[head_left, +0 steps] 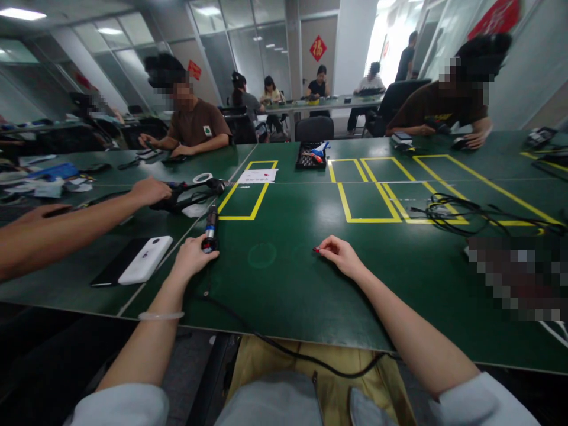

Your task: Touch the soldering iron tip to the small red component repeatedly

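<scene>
On the green table (284,284), my left hand (190,258) is closed around the near end of a black flashlight-like cylinder (211,223) with a silver and blue band. Some red shows at the end by my fingers. The cylinder's far end points away from me. To the right, my right hand (339,254) pinches a small red and black piece (316,250) just over the tabletop. Its exact kind is too small to make out. A gap of bare table lies between my two hands.
A white power bank (145,260) lies on a black flat item (116,263) at left. Another person's arm (106,204) reaches in there. Yellow tape outlines (348,220), a black tray (304,165) of tools and tangled black cables (452,210) lie beyond. A dark cord (266,340) crosses my lap.
</scene>
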`<action>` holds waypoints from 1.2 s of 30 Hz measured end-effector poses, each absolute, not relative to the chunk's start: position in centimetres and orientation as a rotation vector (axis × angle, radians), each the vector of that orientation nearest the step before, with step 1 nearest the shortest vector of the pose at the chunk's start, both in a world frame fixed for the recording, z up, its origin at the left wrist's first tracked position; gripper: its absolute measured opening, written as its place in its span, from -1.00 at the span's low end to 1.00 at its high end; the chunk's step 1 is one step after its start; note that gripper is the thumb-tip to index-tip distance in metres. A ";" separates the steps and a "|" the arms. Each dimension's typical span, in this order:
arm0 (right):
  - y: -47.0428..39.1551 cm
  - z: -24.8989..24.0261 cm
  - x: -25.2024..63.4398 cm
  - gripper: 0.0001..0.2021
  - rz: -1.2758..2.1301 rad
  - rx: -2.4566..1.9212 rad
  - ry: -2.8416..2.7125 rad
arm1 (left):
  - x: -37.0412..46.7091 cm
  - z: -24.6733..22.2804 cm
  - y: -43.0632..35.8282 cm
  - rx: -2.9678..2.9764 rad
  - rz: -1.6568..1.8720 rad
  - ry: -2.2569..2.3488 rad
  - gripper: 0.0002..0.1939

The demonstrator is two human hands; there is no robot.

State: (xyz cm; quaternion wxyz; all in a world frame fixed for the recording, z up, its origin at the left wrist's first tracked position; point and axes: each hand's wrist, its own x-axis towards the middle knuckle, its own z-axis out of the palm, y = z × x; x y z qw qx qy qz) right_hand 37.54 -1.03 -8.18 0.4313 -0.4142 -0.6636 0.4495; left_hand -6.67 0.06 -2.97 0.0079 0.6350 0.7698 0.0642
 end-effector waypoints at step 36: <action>-0.8 -8.2 38.2 -0.79 0.820 -1.174 -1.741 | 21.7 -4.5 -1.9 2.459 0.503 1.782 -0.32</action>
